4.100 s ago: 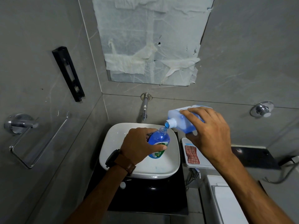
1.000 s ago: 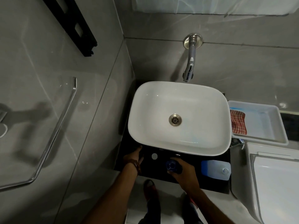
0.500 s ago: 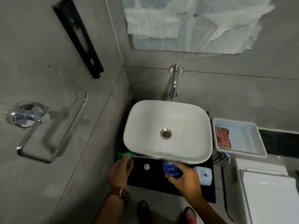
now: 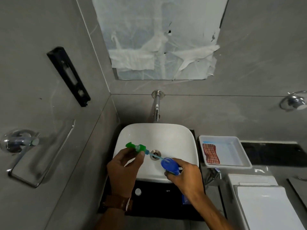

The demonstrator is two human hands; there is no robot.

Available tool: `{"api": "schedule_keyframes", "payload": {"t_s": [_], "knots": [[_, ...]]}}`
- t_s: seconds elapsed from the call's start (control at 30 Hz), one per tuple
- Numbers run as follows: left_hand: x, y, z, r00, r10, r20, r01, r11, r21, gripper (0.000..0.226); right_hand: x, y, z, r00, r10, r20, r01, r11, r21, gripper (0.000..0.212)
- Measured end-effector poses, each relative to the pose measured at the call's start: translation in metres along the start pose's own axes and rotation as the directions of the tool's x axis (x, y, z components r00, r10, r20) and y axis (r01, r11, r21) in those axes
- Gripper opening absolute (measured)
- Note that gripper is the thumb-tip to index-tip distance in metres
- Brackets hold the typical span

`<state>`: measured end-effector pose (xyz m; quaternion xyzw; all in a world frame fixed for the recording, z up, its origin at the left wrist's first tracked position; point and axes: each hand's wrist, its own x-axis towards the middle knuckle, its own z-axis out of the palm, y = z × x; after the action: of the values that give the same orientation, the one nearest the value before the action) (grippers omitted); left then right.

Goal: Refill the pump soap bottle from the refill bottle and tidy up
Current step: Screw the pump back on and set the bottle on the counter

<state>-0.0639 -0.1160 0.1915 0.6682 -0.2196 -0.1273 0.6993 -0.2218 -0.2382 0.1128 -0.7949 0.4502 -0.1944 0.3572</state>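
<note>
Over the white basin (image 4: 179,140), my left hand (image 4: 123,168) grips the green pump head (image 4: 137,147), whose thin tube (image 4: 155,156) slants down to the right. The tube's tip sits at the mouth of the blue soap bottle (image 4: 169,166), which my right hand (image 4: 186,178) holds tilted. Only a blue sliver of the refill bottle (image 4: 184,200) shows on the black counter (image 4: 154,201), behind my right forearm. A small white cap (image 4: 138,192) lies on the counter in front of the basin.
A wall tap (image 4: 156,110) hangs over the basin's back edge. Right of the basin stands a white tray (image 4: 232,153) with a red checked cloth (image 4: 211,153). A white toilet lid (image 4: 264,206) is at lower right, a chrome towel ring (image 4: 31,156) on the left wall.
Both hands rose from the counter to above the basin. My left hand brought the green pump up, and its tube now meets the mouth of the blue bottle in my right hand.
</note>
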Motion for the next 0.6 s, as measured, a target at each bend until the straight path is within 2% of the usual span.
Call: {"api": "schedule_keyframes", "payload": {"t_s": [0.1, 0.23, 0.33, 0.47, 0.6], "knots": [[-0.001, 0.001, 0.004, 0.997, 0.059, 0.042, -0.059, 0.998, -0.005, 0.027, 0.001, -0.004, -0.009, 1.0, -0.006, -0.029, 0.006, 1.0, 0.008, 0.048], [-0.004, -0.004, 0.01, 0.977, 0.108, 0.182, -0.123, 0.99, 0.073, 0.031, 0.002, -0.013, -0.019, 0.999, -0.04, -0.036, 0.04, 0.999, 0.003, 0.052], [-0.002, -0.002, 0.018, 0.938, 0.192, 0.289, -0.247, 0.954, 0.168, 0.034, 0.002, -0.024, -0.025, 0.996, -0.086, -0.039, 0.086, 0.996, 0.014, 0.054], [0.008, 0.005, 0.026, 0.857, 0.259, 0.445, -0.377, 0.904, 0.202, 0.041, 0.003, -0.041, -0.035, 0.992, -0.115, -0.04, 0.116, 0.993, 0.007, 0.053], [0.022, 0.012, 0.029, 0.819, 0.241, 0.52, -0.387, 0.902, 0.192, 0.045, 0.006, -0.052, -0.045, 0.993, -0.116, -0.033, 0.117, 0.992, 0.043, 0.052]]}}
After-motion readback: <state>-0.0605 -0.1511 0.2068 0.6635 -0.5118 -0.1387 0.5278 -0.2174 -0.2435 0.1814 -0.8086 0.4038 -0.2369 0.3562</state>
